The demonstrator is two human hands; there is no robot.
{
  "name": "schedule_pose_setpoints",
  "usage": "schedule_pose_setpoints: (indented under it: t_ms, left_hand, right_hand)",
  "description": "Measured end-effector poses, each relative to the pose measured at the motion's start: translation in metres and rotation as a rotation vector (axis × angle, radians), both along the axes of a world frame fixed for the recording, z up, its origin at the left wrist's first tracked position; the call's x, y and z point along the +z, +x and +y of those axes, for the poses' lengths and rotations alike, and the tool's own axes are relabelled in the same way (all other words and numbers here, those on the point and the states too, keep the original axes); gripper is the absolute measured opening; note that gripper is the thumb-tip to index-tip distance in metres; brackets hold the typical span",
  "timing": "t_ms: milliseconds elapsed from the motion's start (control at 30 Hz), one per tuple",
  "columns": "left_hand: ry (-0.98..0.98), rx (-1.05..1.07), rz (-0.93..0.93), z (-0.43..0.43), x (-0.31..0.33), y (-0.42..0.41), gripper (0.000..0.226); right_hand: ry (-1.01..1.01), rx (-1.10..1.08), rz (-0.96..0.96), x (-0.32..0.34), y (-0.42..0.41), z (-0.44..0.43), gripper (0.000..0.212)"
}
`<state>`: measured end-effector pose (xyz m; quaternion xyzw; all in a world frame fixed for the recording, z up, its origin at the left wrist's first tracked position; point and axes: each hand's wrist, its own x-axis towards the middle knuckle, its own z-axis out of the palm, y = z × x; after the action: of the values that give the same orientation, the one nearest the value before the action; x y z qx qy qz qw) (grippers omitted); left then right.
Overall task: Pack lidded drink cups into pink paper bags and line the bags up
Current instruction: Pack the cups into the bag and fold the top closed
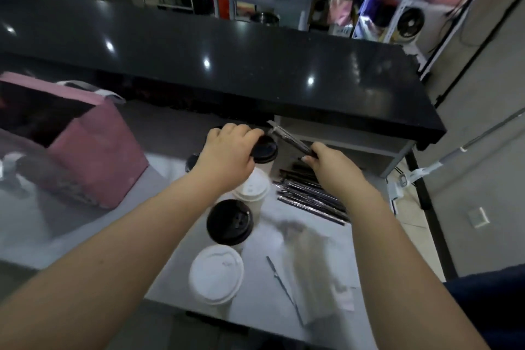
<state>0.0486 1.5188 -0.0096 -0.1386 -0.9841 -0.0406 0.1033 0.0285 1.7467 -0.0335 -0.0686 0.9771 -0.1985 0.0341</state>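
From the head camera, your left hand (227, 150) is over the far black-lidded cup (265, 150). Its fingers curl down around the left edge of the lid, so the hand grips this cup from above. The cup stands upright on the grey table (176, 250), close under the edge of the black counter (227, 65).

Your right hand (331, 162) pinches one wrapped straw (287, 136) between thumb and fingers. The straw is tilted, and its free end points up and left, past the lid of the cup you hold. Whether it touches the lid, I cannot tell. Just below this hand, the pile of wrapped straws (312, 197) lies flat on the table.

Nearer to you, three more cups stand in a line: a white-lidded cup (252, 187) partly under your left wrist, then a near black-lidded cup (230, 221), then a second white-lidded cup (216, 274) at the table edge. Another dark lid (192, 162) shows a little behind your left wrist.

The pink paper bag (96, 156) stands open on the left side of the table, well apart from the cups. The dark inside does not show what it holds.
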Motion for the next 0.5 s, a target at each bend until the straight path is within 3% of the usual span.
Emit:
schedule_pose_setpoints:
  t_ms: [500]
  left_hand:
    - [0.097, 0.189, 0.133, -0.316, 0.026, 0.132, 0.050]
  right_hand:
    - [-0.064, 0.214, 0.085, 0.060, 0.100, -0.334, 0.021]
